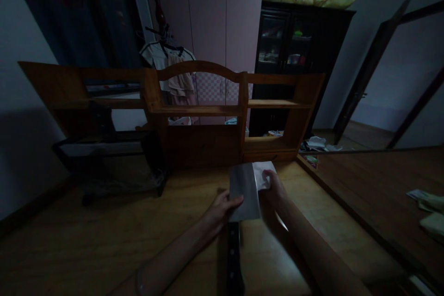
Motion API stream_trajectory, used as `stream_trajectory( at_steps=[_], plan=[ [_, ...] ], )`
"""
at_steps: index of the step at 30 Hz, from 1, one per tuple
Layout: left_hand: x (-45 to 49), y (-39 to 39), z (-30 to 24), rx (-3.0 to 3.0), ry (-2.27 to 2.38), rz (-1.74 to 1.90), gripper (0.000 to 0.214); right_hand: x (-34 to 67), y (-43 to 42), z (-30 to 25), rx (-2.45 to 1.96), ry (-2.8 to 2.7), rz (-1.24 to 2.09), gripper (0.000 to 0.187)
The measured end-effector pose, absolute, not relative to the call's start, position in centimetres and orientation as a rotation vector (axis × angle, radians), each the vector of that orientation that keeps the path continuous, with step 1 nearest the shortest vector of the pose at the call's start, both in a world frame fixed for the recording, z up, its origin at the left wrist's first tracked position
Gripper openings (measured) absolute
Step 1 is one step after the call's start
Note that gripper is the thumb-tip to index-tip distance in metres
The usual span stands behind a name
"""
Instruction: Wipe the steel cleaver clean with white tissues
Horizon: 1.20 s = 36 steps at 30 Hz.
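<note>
A broad cleaver lies over the wooden desk [104, 236], its grey blade [244, 192] pointing away from me and its black handle [233, 254] pointing toward me. My left hand [222, 208] grips the blade's left edge with thumb and fingers closed on it. My right hand [274, 190] is closed on a white cloth or tissue [262, 170] pressed against the blade's upper right side. The room is dim.
A wooden shelf unit [201, 111] stands along the desk's back edge. Behind it are a pink wardrobe [222, 32], hanging clothes [173, 69] and a dark glass-front cabinet [294, 46]. On the wooden floor to the right lie papers [428, 201]. An open door [371, 69] stands far right.
</note>
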<state>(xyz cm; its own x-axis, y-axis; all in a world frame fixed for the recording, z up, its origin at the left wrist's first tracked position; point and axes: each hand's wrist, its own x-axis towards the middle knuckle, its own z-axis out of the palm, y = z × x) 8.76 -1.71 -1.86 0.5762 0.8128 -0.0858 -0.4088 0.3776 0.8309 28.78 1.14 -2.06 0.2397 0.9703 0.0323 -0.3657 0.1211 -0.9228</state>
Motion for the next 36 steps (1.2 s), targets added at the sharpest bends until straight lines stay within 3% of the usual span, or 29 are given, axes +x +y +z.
stream_trajectory(
  at_steps=[6,10,15,20,27,32,36],
  plan=[
    [8.2,-1.0,-2.6,0.879,0.629,0.861,0.045,28.5,1.2,-1.3,-1.153,-0.736,0.731,0.015],
    [8.3,-1.1,-2.7,0.897,0.573,0.835,0.048,26.5,-0.3,-0.1,-1.122,-1.136,0.479,0.032],
    [8.8,-0.8,-3.1,0.903,0.507,0.819,0.049,24.7,-1.1,0.0,-0.989,-1.778,0.566,0.05],
    [8.6,-0.8,-2.8,0.914,0.49,0.735,0.041,23.8,-1.3,-0.5,-1.014,-2.156,0.532,0.053],
    [8.2,-0.4,-2.9,0.903,0.419,0.695,0.064,24.6,0.1,-1.9,-1.144,-2.05,0.546,0.052],
    [8.1,-0.2,-3.3,0.868,0.421,0.67,0.07,26.2,1.1,-3.1,-1.191,-1.75,0.649,0.054],
    [8.0,-0.5,-2.7,0.859,0.421,0.666,0.067,26.8,1.4,-3.3,-1.161,-1.409,0.815,0.043]
  ],
)
